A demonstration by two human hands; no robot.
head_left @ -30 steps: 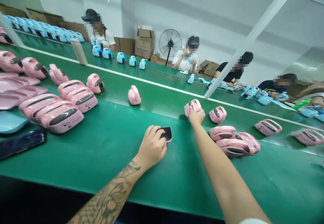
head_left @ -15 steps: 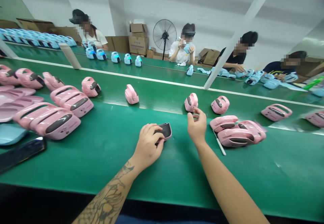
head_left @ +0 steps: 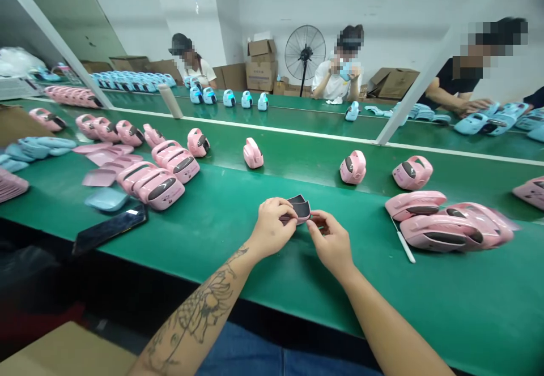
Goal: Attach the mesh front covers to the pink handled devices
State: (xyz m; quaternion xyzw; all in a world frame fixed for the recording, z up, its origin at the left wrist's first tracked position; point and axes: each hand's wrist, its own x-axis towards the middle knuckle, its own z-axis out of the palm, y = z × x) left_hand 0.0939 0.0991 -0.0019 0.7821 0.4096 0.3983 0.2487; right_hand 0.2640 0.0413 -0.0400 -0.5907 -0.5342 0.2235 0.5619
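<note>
My left hand [head_left: 272,229] is closed around a small dark curved panel with a pink edge [head_left: 300,208], lifted just above the green table [head_left: 238,223]. My right hand [head_left: 329,240] pinches the panel's right edge with thumb and fingers. Beyond my hands a small pink device [head_left: 353,167] stands upright on the belt. A pile of pink housings [head_left: 450,226] lies to the right, with a white stick [head_left: 403,242] beside it.
More pink housings [head_left: 159,180] and flat pink pieces lie at left, with a dark phone [head_left: 108,227] near the front edge. Pink devices [head_left: 253,154] stand along the belt. Several people sit across the far table among blue devices [head_left: 229,98]. A fan [head_left: 304,53] and cartons stand behind.
My right hand let go of the pink device on the belt and came back to the dark panel. My left hand lifted the panel off the table. The camera swung left.
</note>
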